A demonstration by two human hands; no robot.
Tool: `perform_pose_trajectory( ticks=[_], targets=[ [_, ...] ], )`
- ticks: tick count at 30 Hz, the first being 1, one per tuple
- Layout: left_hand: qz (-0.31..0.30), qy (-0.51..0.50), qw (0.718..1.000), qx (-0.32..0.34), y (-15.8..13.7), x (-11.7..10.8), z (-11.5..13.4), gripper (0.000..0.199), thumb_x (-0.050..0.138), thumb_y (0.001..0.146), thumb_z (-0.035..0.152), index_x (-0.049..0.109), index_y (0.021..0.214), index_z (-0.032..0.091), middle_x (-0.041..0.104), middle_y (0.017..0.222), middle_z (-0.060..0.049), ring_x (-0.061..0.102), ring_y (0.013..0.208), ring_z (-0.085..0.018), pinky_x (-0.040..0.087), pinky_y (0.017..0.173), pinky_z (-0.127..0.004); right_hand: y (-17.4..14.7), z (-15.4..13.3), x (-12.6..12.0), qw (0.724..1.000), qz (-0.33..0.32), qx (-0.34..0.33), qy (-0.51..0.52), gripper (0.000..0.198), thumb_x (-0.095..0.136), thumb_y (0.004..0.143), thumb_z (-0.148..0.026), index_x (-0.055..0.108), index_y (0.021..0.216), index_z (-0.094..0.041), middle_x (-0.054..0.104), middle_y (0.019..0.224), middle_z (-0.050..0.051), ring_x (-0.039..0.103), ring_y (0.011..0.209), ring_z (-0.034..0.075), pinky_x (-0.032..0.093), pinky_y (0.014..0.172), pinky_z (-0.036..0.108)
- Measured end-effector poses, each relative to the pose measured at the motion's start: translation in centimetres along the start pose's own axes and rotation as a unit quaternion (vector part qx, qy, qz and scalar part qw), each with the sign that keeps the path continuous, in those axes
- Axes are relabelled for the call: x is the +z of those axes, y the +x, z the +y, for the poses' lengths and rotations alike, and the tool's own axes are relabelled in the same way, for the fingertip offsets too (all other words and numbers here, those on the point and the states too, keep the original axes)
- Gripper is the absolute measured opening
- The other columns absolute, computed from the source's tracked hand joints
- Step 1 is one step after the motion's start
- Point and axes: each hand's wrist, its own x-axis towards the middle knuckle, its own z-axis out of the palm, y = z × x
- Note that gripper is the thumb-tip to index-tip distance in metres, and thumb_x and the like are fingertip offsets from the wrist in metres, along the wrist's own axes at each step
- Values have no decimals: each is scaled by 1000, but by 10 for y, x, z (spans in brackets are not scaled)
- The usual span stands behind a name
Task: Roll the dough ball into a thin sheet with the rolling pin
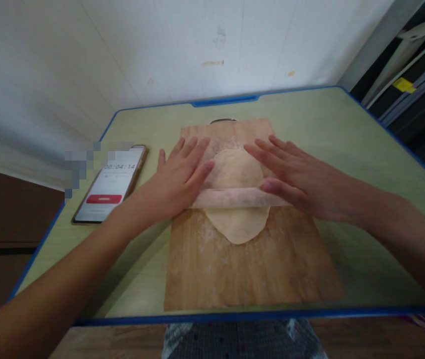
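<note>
A floured rolling pin (231, 198) lies crosswise over a flat sheet of dough (238, 225), which shows on both its near and far sides. Flat on the pin's left end rests my left hand (186, 174), its fingers stretched out and pointing away from me. My right hand (287, 172) lies over the right end in the same way, fingers extended. Both palms hide the pin's ends. Beneath the dough is a wooden cutting board (253, 279) dusted with flour, with a metal handle (223, 120) at its far edge.
A phone (109, 187) with a running timer on its screen lies left of the board, close to my left forearm. The pale green table (362, 134) has a blue rim. A white wall (182, 45) stands behind it, and dark shelving (422, 85) is at the right.
</note>
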Motion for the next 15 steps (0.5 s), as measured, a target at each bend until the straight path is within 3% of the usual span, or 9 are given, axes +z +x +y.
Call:
perform_pose_trajectory(
  ticks=[3,9,12,15],
  targets=[
    [11,23,1000,14,-11,0,5,57,22,98,45,25,149,18,23,158,-13,12,146,-34,8,111,-66,-2,-7,-4,999,6,6,-43,83,15,91,-68,36,147,-11,37,151,21,26,142,36,23,111,62],
    [-9,11,998,-67,5,-2,1,57,22,99,43,20,151,21,22,159,-11,14,145,-36,13,110,-68,8,5,-3,998,-50,22,14,82,5,92,-66,34,148,-13,39,151,16,27,142,32,25,111,60],
    [-7,38,999,-13,-10,-1,6,56,20,99,44,24,150,19,27,157,-12,18,145,-36,15,110,-67,-2,-8,-3,999,-3,8,-47,79,13,93,-65,34,148,-12,38,151,18,25,143,33,24,113,58],
    [-6,59,998,20,-21,-2,11,56,20,100,43,24,149,18,26,158,-12,13,147,-32,6,113,-66,-6,-15,-3,995,24,-1,-95,80,16,92,-66,37,146,-12,39,150,19,25,142,36,24,112,58]
  ],
)
